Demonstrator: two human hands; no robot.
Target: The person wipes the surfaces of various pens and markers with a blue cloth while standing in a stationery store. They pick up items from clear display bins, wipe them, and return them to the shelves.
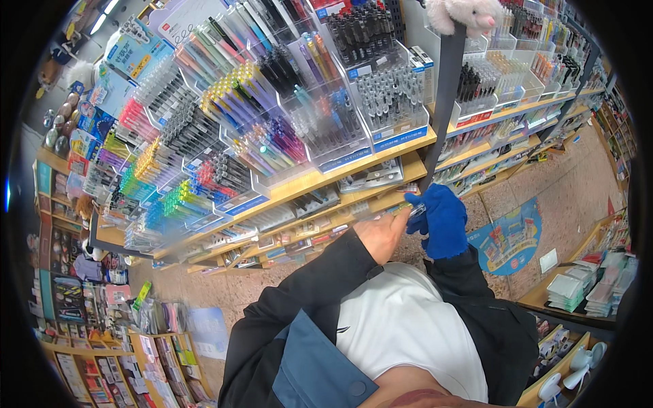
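My bare left hand [386, 233] and my right hand [440, 222], in a blue knitted glove, meet in front of my chest, just off the edge of the pen shelf. Between them is a small bundle of clear-barrelled pens [417, 210]. The gloved fingers are around the pens, and the bare fingertips touch their near end. How many pens there are cannot be told. Clear acrylic holders full of pens [390, 97] stand on the wooden shelf [306, 178] beyond my hands.
A dark metal post [445, 97] with a pink plush toy [467, 15] rises just beyond my gloved hand. Lower shelves hold boxed stationery. At the right, a low wooden display carries packets [566, 290]. Bookshelves [122, 352] stand at the lower left.
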